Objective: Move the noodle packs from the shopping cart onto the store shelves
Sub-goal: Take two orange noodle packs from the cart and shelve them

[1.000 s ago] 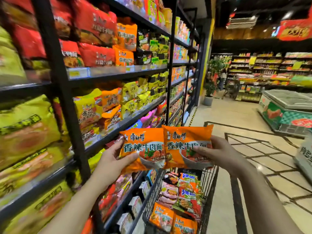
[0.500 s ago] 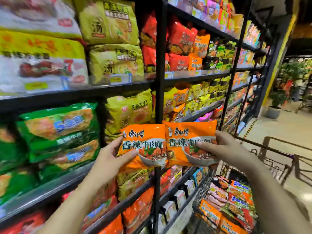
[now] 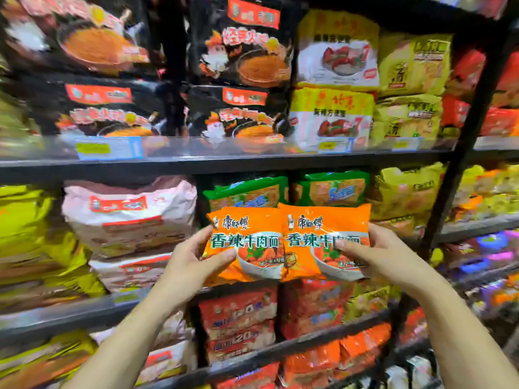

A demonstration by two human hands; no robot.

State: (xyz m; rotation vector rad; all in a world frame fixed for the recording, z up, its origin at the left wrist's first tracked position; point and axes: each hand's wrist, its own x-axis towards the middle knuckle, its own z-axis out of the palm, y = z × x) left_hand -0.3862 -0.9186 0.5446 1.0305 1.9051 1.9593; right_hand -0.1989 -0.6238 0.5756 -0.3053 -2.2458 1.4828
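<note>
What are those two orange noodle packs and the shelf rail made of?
The orange noodle packs look like thin glossy plastic film: printed, crinkled, catching glare. The shelf rail seems dark painted metal, though blur leaves that uncertain.

Left hand [image 3: 193, 265] grips a glossy orange plastic noodle pack [image 3: 244, 244] by its left edge | right hand [image 3: 384, 255] grips a matching orange noodle pack [image 3: 327, 240] by its right edge — packs side by side, upright, edges touching | behind them: black metal store shelves [image 3: 224, 161] with green noodle multipacks [image 3: 247, 192], black ones above — red ones below.
</note>
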